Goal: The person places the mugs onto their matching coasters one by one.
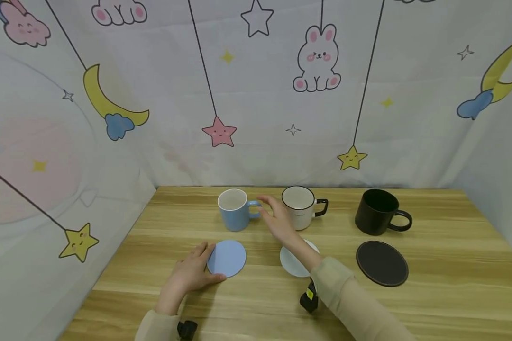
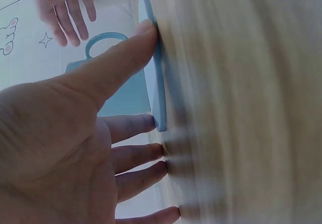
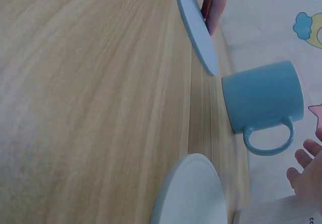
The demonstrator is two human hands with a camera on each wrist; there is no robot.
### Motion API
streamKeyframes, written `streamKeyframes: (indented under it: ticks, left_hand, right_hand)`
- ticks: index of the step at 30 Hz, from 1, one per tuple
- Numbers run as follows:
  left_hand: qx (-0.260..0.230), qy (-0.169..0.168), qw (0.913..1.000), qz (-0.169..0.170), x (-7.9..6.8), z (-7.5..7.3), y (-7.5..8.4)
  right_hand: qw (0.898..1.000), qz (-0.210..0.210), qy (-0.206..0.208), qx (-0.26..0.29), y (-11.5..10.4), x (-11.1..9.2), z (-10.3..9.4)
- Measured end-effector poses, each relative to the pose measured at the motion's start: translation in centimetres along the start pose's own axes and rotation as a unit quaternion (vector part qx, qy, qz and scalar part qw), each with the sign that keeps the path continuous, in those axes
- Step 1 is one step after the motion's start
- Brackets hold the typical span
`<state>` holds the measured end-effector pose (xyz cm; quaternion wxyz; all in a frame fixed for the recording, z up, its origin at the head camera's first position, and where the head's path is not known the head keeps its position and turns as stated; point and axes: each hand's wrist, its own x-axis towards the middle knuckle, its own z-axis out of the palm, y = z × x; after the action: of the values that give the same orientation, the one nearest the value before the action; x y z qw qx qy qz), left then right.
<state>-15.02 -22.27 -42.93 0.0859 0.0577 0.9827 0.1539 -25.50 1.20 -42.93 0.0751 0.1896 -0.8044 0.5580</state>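
My left hand [image 1: 190,270] holds the round light-blue coaster [image 1: 229,258] at its left side, thumb and index finger on opposite parts of its rim. The other fingertips rest on the wood in the left wrist view. Behind the coaster stands a light-blue mug [image 1: 233,210], upright, its handle toward the right. My right hand [image 1: 277,218] reaches in beside that handle [image 3: 271,146], fingers spread; in the right wrist view a gap shows between fingers and handle. A white mug [image 1: 299,213] with a black rim stands just right of this hand, partly covered by it.
A white coaster [image 1: 292,263] lies under the right forearm, partly hidden. Farther right, a black mug [image 1: 375,213] stands behind a black coaster [image 1: 381,263]. A printed cloth [image 1: 260,94] hangs along the back edge of the wooden table [image 1: 256,308].
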Motion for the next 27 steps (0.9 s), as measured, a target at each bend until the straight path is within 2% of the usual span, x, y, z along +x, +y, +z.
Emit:
streamKeyframes:
  ticks: [7,15,20,27]
  left_hand:
    - [0.003,0.003,1.0,0.003,-0.1,0.0,0.1]
    - [0.004,0.0,1.0,0.0,-0.1,-0.1,0.0]
    - [0.006,0.0,1.0,-0.002,-0.1,-0.2,0.0]
    - [0.003,0.001,1.0,0.001,0.0,0.0,0.1]
  right_hand:
    - [0.999,0.03,-0.01,-0.001,0.4,0.9,0.4]
    - [0.996,0.067,-0.006,0.066,0.5,2.1,1.2]
    - [0.993,0.086,0.009,0.083,1.1,2.7,1.9]
    - [0.995,0.083,-0.009,0.046,1.8,2.8,2.2]
